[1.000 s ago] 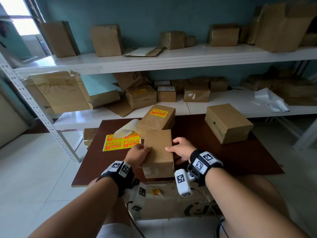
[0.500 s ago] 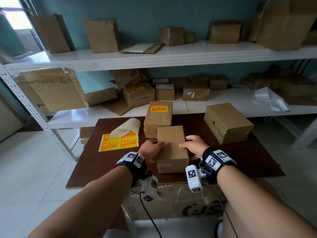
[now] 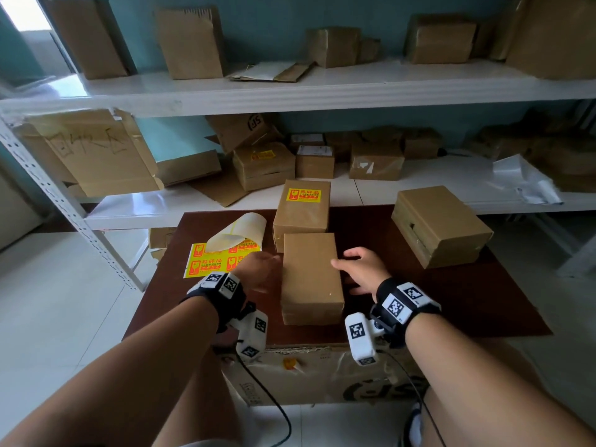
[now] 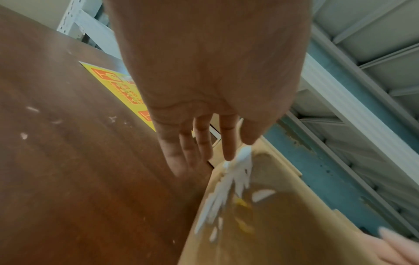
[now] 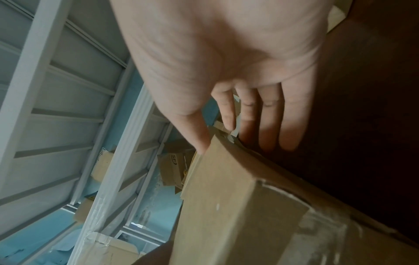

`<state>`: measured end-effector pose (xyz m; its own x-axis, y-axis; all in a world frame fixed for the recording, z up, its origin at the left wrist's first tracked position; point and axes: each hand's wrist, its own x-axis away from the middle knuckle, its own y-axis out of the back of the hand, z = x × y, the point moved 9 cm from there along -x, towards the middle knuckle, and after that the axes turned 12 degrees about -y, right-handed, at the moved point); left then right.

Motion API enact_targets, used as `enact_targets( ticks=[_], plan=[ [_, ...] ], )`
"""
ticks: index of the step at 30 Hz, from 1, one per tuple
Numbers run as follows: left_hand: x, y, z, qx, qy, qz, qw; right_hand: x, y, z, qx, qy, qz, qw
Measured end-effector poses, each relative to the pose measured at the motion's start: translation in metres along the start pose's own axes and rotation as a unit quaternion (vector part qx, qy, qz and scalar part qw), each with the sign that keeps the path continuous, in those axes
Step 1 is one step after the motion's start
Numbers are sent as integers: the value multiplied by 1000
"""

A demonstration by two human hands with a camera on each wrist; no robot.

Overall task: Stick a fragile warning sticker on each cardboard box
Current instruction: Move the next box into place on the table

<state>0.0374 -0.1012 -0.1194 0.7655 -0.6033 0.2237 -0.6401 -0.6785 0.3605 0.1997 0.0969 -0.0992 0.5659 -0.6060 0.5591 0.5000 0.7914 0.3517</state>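
Flanking the plain box (image 3: pixel 311 279) on the brown table (image 3: pixel 451 304), both hands are spread with fingers straight, gripping nothing. Right hand (image 3: pixel 362 269) lies along the box's right side, thumb on the top edge, fingers down beside the wall; the right wrist view confirms this, thumb (image 5: pixel 195 129) at the cardboard corner. Left hand (image 3: pixel 258 272) sits just left of the box, blurred in the head view; contact unclear there. The left wrist view shows its fingertips (image 4: pixel 228 152) at the box's torn white tape, over the table. Only the head view shows the stickered box (image 3: pixel 303 208) just behind, touching or nearly so, the sticker sheet (image 3: pixel 219 258) with curled backing to the left, and a bigger box (image 3: pixel 442 224) well right.
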Motion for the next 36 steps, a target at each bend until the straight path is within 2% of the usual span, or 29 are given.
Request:
enact_targets(
  ticks=[2, 3, 4, 6, 8, 12, 15, 22, 28, 31, 36],
  plan=[
    [-14, 20, 3, -117, -23, -36, 992, -6, 7, 4, -21, 13, -30, 999],
    [-18, 30, 6, -214, -19, -43, 976, -7, 9, 7, -24, 18, -35, 999],
    [-22, 37, 10, -322, -10, -37, 946, -9, 8, 9, -26, 22, -35, 999],
    [-30, 42, 24, -457, 12, 4, 889, -12, 6, 14, -29, 33, -31, 999],
    [-37, 42, 43, -492, 31, 54, 869, -15, 5, 20, -37, 47, -31, 998],
    [-40, 41, 64, -479, 55, 102, 870, -18, 5, 32, -70, 78, -45, 993],
    [-35, 35, 60, -501, 39, 122, 856, -18, 3, 39, -73, 93, -60, 991],
    [-20, 32, 43, -518, 4, 103, 849, -11, 2, 49, -56, 102, -54, 992],
    [-15, 47, 16, -485, -35, 49, 873, 6, 1, 58, -21, 128, -47, 990],
    [-5, 54, -12, -459, -59, 8, 887, 18, -3, 64, 14, 152, -38, 988],
    [15, 55, -64, -386, -114, -58, 914, 31, -10, 70, 16, 146, -12, 989]
  ],
)
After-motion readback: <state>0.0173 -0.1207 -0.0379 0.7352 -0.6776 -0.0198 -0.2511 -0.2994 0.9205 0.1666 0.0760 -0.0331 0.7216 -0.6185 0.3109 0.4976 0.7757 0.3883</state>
